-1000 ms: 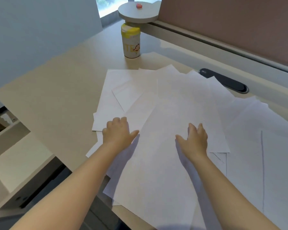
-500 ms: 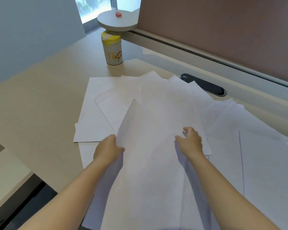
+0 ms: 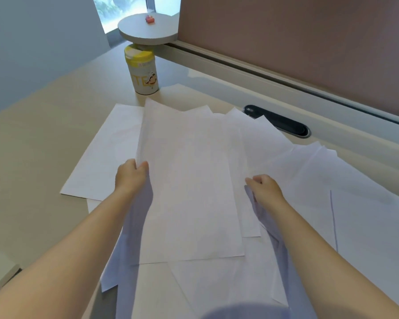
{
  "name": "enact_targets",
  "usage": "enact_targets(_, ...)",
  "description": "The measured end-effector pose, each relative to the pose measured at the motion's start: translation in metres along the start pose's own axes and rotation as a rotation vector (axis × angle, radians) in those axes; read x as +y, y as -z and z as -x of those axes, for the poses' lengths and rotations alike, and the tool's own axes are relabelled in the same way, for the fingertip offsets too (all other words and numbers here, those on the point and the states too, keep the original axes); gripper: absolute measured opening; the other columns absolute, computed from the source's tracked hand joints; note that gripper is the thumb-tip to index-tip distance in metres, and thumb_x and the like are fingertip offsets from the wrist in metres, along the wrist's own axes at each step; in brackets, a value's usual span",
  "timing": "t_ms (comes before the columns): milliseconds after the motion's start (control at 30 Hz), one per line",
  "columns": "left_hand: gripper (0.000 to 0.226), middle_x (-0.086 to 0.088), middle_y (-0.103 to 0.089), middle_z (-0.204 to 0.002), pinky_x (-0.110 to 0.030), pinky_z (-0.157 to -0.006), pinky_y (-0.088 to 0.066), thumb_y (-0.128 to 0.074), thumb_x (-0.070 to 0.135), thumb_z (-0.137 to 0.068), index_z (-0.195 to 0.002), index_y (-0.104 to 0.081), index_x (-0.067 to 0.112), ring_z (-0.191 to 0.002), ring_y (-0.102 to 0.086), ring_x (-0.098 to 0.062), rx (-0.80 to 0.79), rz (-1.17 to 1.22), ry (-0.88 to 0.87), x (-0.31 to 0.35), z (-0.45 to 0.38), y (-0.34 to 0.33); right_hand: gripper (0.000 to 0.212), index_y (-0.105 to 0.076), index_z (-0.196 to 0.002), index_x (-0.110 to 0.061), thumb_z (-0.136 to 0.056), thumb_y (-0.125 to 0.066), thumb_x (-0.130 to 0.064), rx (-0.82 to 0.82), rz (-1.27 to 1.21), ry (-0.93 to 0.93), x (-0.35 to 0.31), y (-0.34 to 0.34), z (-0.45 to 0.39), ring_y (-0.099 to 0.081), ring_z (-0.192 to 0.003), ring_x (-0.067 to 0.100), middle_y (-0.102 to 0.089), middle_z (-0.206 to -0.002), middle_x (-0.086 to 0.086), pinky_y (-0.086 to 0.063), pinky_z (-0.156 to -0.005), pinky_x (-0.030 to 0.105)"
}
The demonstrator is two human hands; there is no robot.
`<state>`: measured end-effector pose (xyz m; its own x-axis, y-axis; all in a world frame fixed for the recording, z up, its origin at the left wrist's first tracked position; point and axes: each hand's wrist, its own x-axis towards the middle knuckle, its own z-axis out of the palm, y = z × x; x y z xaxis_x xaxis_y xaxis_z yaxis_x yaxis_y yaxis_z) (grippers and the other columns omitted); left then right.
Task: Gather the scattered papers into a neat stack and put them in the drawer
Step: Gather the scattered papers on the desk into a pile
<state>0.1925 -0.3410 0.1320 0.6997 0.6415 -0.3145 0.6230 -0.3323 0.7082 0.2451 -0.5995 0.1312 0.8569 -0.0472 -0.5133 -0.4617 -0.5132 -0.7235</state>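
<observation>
Several white papers [image 3: 309, 171] lie fanned and overlapping across the beige desk [image 3: 39, 139], some hanging over its near edge. On top of them sits one large sheet [image 3: 189, 180], turned roughly square to me. My left hand [image 3: 130, 176] pinches that sheet's left edge, thumb on top. At the sheet's right edge my right hand [image 3: 264, 186] rests with its fingers curled against the paper; I cannot tell whether it grips the sheet. No drawer is in view.
A white can with a yellow lid [image 3: 143, 70] stands at the back of the desk under a round grey shelf [image 3: 148, 33]. A black oval cable port [image 3: 279, 122] sits behind the papers. A pink partition [image 3: 309, 42] closes the far side.
The top sheet's left side was lifted by my left hand, then swung round and laid flat, squarer to me. Both hands moved with it; the view shifted right.
</observation>
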Motion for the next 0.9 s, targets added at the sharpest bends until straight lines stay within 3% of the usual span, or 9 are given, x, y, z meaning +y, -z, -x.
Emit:
enact_targets(67, 0.035, -0.023, -0.057, -0.110, -0.042, -0.079, -0.046, -0.051, 0.023, -0.088, -0.109, -0.052, -0.006, -0.094, -0.057, -0.035, -0.083, 0.009, 0.003, 0.004, -0.007, -0.005, 0.017, -0.054, -0.100, -0.008, -0.089, -0.049, -0.020, -0.050, -0.012, 0.009, -0.005, -0.010, 0.001, -0.048, -0.098, 0.021, -0.049, -0.097, 0.006, -0.037, -0.077, 0.025)
enact_targets(233, 0.049, -0.016, -0.060, -0.119, -0.043, -0.091, -0.048, -0.063, 0.009, -0.080, -0.125, -0.044, 0.000, -0.107, -0.060, -0.034, -0.286, 0.206, 0.086, 0.006, -0.013, -0.011, 0.018, -0.055, -0.100, 0.002, -0.083, -0.048, -0.002, -0.077, -0.088, 0.018, -0.013, -0.043, 0.004, -0.060, -0.094, 0.028, -0.062, -0.102, 0.015, -0.050, -0.076, 0.021)
enact_targets(300, 0.043, -0.015, -0.059, -0.107, -0.038, -0.079, -0.049, -0.061, 0.004, -0.079, -0.120, -0.046, 0.001, -0.096, -0.060, -0.033, -0.304, 0.182, 0.083, 0.003, -0.017, -0.007, 0.014, -0.052, -0.079, -0.004, -0.084, -0.041, 0.004, -0.051, -0.064, 0.049, -0.021, -0.049, 0.010, -0.053, -0.073, 0.017, -0.058, -0.084, 0.007, -0.040, -0.055, 0.001)
enact_targets(367, 0.018, -0.013, -0.057, -0.088, -0.027, -0.054, -0.043, -0.058, 0.003, -0.081, -0.099, -0.054, 0.004, -0.071, -0.053, -0.028, -0.341, 0.157, 0.065, 0.001, -0.019, -0.001, 0.026, -0.045, -0.066, -0.010, -0.085, -0.039, 0.007, 0.004, -0.110, 0.102, -0.026, -0.051, 0.012, -0.041, -0.060, 0.011, -0.046, -0.069, -0.001, -0.031, -0.039, 0.003)
enact_targets(467, 0.014, -0.009, -0.044, -0.071, -0.023, -0.050, -0.029, -0.063, 0.010, -0.074, -0.076, -0.049, 0.007, -0.059, -0.038, -0.021, -0.405, 0.265, 0.059, 0.003, -0.017, 0.009, 0.026, -0.045, -0.064, -0.009, -0.084, -0.041, 0.008, 0.121, -0.192, 0.119, -0.025, -0.044, 0.016, -0.040, -0.063, 0.017, -0.043, -0.065, 0.001, -0.031, -0.045, 0.012)
enact_targets(600, 0.027, 0.003, -0.044, -0.046, -0.021, -0.048, -0.029, -0.064, 0.010, -0.075, -0.058, -0.043, 0.011, -0.047, -0.039, -0.015, -0.601, 0.337, 0.025, 0.021, -0.005, 0.008, 0.025, -0.058, -0.107, 0.000, -0.088, -0.043, 0.005, 0.217, -0.383, 0.046, -0.017, -0.024, 0.030, -0.054, -0.088, 0.025, -0.059, -0.097, 0.008, -0.043, -0.079, 0.027)
enact_targets(700, 0.029, 0.008, -0.047, -0.036, -0.012, -0.039, -0.035, -0.055, 0.004, -0.086, -0.061, -0.043, 0.013, -0.037, -0.045, -0.007, -0.690, 0.328, -0.031, 0.041, 0.016, -0.012, 0.027, -0.057, -0.112, -0.002, -0.089, -0.045, 0.004, 0.281, -0.449, 0.020, -0.006, -0.004, 0.047, -0.054, -0.098, 0.026, -0.058, -0.104, 0.007, -0.042, -0.088, 0.030)
enact_targets(767, 0.025, 0.002, -0.053, -0.052, -0.003, -0.041, -0.038, -0.049, -0.001, -0.089, -0.066, -0.046, 0.009, -0.051, -0.052, -0.006, -0.700, 0.362, -0.060, 0.053, 0.033, -0.028, 0.024, -0.056, -0.108, -0.007, -0.088, -0.046, 0.002, 0.298, -0.481, 0.004, 0.009, 0.015, 0.056, -0.055, -0.102, 0.028, -0.057, -0.104, 0.008, -0.042, -0.096, 0.034)
enact_targets(900, 0.012, -0.010, -0.057, -0.085, -0.016, -0.062, -0.045, -0.047, -0.003, -0.089, -0.096, -0.057, -0.004, -0.082, -0.054, -0.023, -0.664, 0.302, -0.121, 0.063, 0.067, -0.063, 0.004, -0.052, -0.084, -0.012, -0.086, -0.051, -0.009, 0.313, -0.329, -0.043, 0.049, 0.061, 0.076, -0.048, -0.081, 0.020, -0.049, -0.085, 0.008, -0.046, -0.090, 0.040)
